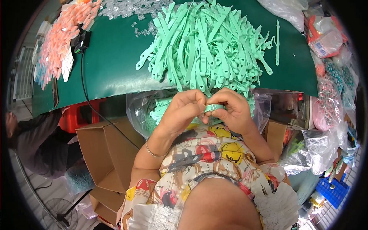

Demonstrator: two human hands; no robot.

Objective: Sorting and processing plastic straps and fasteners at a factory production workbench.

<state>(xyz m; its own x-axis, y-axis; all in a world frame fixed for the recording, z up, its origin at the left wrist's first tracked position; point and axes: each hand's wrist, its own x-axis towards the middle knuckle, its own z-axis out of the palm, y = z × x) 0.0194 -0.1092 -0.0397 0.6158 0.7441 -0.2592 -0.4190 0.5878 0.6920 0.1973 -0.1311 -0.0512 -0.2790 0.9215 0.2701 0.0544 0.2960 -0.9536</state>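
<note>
Close to my chest, just off the table's near edge, both hands meet around one mint-green strap (216, 107). It is bent into a loop or curve, and part of it is hidden behind my fingers. My left hand (183, 108) pinches one end of it between thumb and fingertips. The other side is gripped by my right hand (232, 110), with the thumb against the strap. Beyond my hands, a large heap of similar mint-green straps (203, 46) covers the middle of the table. One single strap (277, 42) lies apart at the right.
The green table (111, 69) carries small clear plastic pieces (132, 7) and a pile of orange pieces (71, 32). A black cable (85, 88) hangs over its edge. Below sit a clear bag of straps (153, 109) and a cardboard box (103, 153). A person in dark clothes (42, 149) is at left.
</note>
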